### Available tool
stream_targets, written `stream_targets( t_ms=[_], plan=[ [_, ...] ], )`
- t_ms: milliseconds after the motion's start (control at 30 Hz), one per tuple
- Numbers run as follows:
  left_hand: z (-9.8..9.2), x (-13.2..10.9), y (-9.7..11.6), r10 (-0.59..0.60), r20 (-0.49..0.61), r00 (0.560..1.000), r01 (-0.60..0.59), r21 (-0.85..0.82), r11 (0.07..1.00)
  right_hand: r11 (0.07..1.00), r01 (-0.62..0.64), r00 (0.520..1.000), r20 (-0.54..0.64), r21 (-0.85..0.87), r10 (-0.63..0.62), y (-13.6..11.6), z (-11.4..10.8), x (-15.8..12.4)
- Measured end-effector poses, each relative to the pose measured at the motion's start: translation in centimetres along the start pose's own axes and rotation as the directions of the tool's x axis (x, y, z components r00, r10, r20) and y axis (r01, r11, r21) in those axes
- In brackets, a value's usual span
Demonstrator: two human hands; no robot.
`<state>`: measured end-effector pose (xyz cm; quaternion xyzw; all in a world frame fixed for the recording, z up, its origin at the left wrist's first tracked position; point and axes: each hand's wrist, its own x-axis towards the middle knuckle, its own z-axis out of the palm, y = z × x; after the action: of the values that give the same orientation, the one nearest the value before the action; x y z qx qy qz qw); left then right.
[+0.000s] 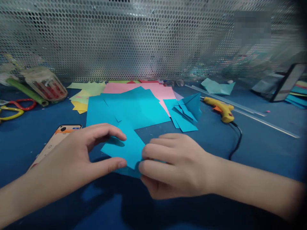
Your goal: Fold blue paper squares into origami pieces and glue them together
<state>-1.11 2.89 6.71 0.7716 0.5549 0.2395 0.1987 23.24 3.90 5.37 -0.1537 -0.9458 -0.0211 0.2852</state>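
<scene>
Blue paper (131, 147) lies at nine o'clock from the nearer right hand (176, 166), edge pinched in its grip, and three o'clock from the spread, unclosed left hand (83, 156).

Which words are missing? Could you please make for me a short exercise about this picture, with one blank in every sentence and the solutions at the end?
1. The right hand pinches paper whose colour is ____.
2. Partly covered by the left hand and its forearm, a ____ shows its lit screen.
3. The body of the glue gun is mostly ____.

Missing words: blue; phone; yellow.
</scene>
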Motion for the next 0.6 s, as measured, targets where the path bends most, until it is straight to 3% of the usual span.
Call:
stream_targets(
  t_ms=[67, 133, 267, 333, 433, 600],
  plan=[
    [0.2, -0.3, 0.0, 0.091, 0.052, 0.994, -0.085, -0.111, 0.990, 0.975, -0.059, 0.995, -0.062, 0.214, 0.074, 0.6, 0.2, 0.0],
    [0.4, -0.6, 0.1, 0.151, 0.082, 0.985, -0.133, -0.193, 0.972, 0.884, -0.192, 0.970, -0.055, 0.426, 0.237, 1.1, 0.3, -0.1],
    [0.5, -1.0, 0.3, 0.260, 0.075, 0.963, -0.241, -0.203, 0.949, 0.538, -0.532, 0.835, 0.300, 0.654, 0.461, 1.5, 0.3, -0.1],
    [0.6, -0.9, 0.2, 0.309, 0.059, 0.949, -0.295, -0.173, 0.940, 0.346, -0.627, 0.759, 0.447, 0.698, 0.474, 1.5, 0.4, 0.1],
    [0.9, -0.7, -0.1, 0.339, 0.038, 0.940, -0.329, -0.167, 0.930, 0.080, -0.651, 0.707, 0.565, 0.755, 0.425, 1.5, 0.8, 0.2],
    [1.4, -1.0, -0.2, 0.331, -0.004, 0.944, -0.327, -0.165, 0.930, -0.144, -0.632, 0.680, 0.633, 0.762, 0.370, 1.4, 1.7, 0.4]
  ],
)
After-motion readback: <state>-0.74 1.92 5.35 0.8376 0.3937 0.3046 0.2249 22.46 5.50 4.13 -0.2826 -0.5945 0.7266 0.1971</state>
